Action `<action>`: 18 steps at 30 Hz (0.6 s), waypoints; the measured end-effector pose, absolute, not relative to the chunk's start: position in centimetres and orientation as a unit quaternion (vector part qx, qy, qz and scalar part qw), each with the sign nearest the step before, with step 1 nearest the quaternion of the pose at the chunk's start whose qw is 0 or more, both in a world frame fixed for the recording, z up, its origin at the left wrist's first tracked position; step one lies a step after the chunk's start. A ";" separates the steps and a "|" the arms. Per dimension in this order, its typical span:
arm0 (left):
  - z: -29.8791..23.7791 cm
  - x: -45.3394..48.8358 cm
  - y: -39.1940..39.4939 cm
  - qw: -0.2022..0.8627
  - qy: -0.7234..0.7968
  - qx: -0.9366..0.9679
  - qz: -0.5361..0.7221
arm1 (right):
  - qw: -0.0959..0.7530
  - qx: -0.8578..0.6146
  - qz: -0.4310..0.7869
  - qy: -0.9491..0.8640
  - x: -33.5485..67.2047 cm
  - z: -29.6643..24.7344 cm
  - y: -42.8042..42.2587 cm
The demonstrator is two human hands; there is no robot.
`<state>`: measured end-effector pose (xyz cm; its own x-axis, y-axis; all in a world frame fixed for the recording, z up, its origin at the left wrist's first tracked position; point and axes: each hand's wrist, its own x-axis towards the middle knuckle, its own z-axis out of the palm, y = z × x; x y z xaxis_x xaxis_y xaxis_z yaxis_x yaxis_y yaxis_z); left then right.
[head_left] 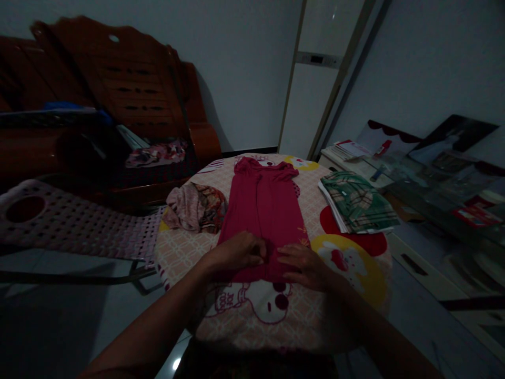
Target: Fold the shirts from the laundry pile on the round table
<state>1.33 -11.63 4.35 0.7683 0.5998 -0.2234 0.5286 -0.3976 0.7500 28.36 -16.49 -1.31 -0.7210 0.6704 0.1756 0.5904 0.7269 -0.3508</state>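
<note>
Round table [366, 273]: bare strip along the 6 o'clock edge; crumpled cloth [196, 207] at 10, folded plaid stack [357, 202] at 2. Red garment [262, 210] lies at centre, running 12 to 6. Room dim. Left hand [240, 252] curled, gripping near hem; right hand [302, 266] flat, fingers spread on it

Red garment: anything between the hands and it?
Nothing visible. The left hand and right hand both rest on the near end of the red garment. The crumpled cloth lies to its left, the folded plaid stack to its right, both apart from the hands.
</note>
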 end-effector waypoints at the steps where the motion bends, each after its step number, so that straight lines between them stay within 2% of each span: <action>1: 4.8 1.1 -11.9 0.349 0.364 0.863 0.017 | 0.139 -0.339 0.140 -0.920 28.5 -1.1 -16.7; 4: 5.1 0.8 -13.4 0.219 0.381 0.896 -0.057 | 0.110 -0.321 0.139 -0.930 28.9 -0.4 -17.5; 8: 3.6 0.7 -15.6 0.169 0.381 0.906 -0.073 | 0.063 -0.318 0.094 -0.941 28.1 0.3 -18.7; 11: 1.8 0.6 -16.7 0.146 0.383 0.912 -0.025 | 0.027 -0.336 0.054 -0.940 27.2 0.0 -19.2; 15: -0.1 0.6 -17.3 0.123 0.416 0.900 0.045 | 0.046 -0.351 0.007 -0.935 27.0 -1.3 -19.2; 18: -0.5 0.0 -17.1 0.150 0.438 0.883 0.075 | 0.087 -0.362 0.019 -0.928 28.0 -2.1 -18.6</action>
<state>0.02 -17.13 -0.51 0.6057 0.7957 0.0013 0.7509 -0.5721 0.3299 27.98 -18.61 -2.08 -0.7231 0.6749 0.1471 0.6681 0.7375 -0.0987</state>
